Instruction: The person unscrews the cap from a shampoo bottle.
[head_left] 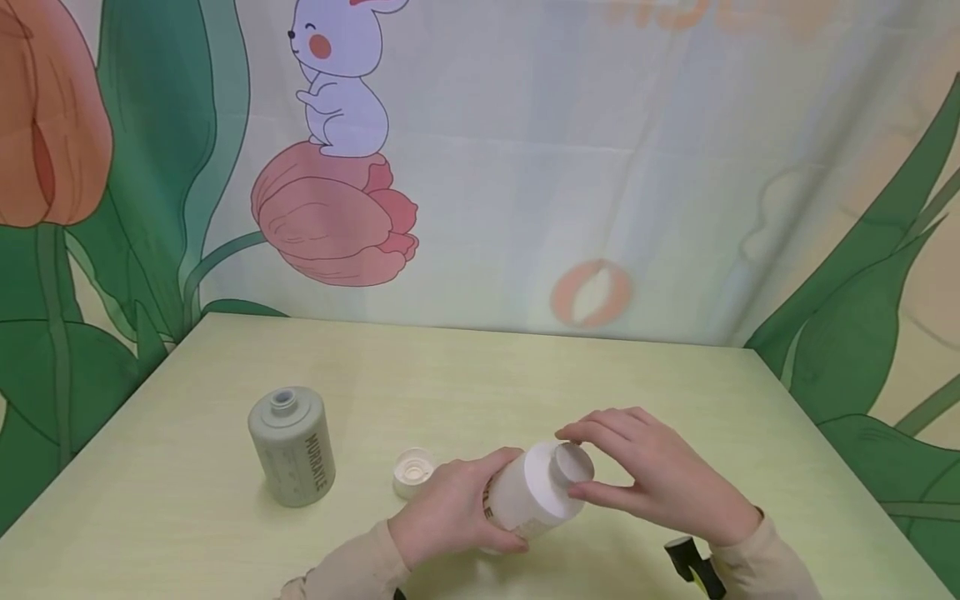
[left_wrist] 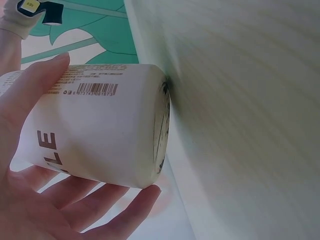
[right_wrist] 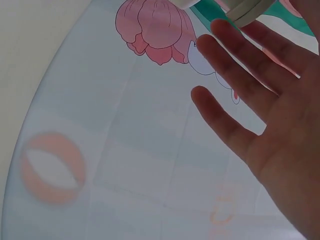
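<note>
My left hand (head_left: 457,508) grips a white bottle (head_left: 525,492) round its body and holds it tilted, top toward the right. In the left wrist view, the bottle (left_wrist: 100,120) shows a barcode and brown print, with its base close to the table. At the bottle's top, my right hand (head_left: 652,475) pinches the pale round cap (head_left: 572,464) between thumb and fingers. In the right wrist view, the cap (right_wrist: 250,11) is cut off by the top edge, and the other fingers (right_wrist: 220,120) spread away from it.
A grey bottle (head_left: 292,450) with a bare neck stands upright at the left of the pale table (head_left: 480,375). Between it and my left hand lies a white cap (head_left: 413,472), hollow side up. A printed curtain (head_left: 525,167) hangs behind the table's far edge.
</note>
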